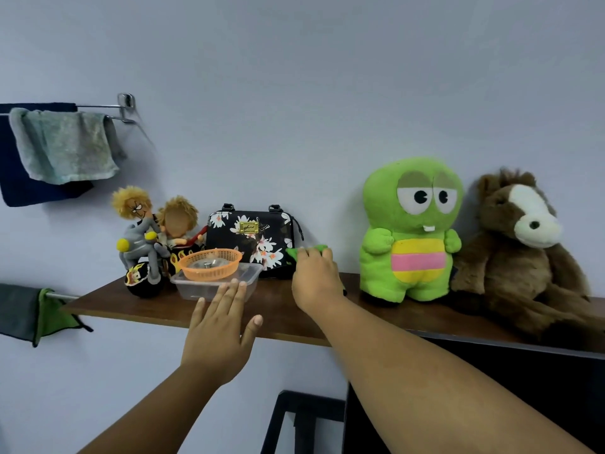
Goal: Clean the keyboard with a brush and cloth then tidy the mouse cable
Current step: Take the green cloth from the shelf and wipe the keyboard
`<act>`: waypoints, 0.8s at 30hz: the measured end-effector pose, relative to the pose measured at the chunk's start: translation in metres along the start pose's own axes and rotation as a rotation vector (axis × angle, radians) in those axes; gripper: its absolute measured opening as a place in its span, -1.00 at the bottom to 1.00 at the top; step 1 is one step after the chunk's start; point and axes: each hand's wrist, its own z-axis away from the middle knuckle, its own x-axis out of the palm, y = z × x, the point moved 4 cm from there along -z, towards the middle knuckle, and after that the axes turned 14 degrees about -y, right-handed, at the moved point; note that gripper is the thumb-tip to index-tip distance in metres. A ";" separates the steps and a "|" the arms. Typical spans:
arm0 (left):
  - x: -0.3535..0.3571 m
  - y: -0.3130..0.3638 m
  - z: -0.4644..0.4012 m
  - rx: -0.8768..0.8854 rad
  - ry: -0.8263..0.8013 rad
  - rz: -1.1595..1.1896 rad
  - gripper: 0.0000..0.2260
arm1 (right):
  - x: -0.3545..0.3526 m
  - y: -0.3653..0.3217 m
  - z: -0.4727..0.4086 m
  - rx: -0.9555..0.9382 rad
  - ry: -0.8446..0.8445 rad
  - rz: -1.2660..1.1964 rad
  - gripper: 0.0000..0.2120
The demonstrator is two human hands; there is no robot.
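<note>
I face a brown wall shelf. My right hand reaches onto it and closes on a green cloth that lies in front of a black floral bag; most of the cloth is hidden behind my fingers. My left hand hovers flat with fingers apart at the shelf's front edge, its fingertips close to a clear plastic container. No keyboard, brush or mouse is in view.
An orange basket sits on the clear container. Two dolls on a toy motorbike stand at the shelf's left, a green plush and a brown horse plush at the right. Towels hang on rails at left. A dark monitor is below the shelf.
</note>
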 end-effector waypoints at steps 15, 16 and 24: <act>-0.019 0.144 0.054 0.160 0.167 0.092 -0.43 | -0.110 0.103 0.174 -0.289 0.539 -0.134 -0.51; -0.017 0.155 0.061 0.169 0.170 0.106 -0.43 | -0.110 0.111 0.188 -0.302 0.542 -0.147 -0.51; 0.033 0.241 0.126 0.182 0.142 0.199 -0.44 | -0.066 0.200 0.291 -0.303 0.409 -0.196 -0.51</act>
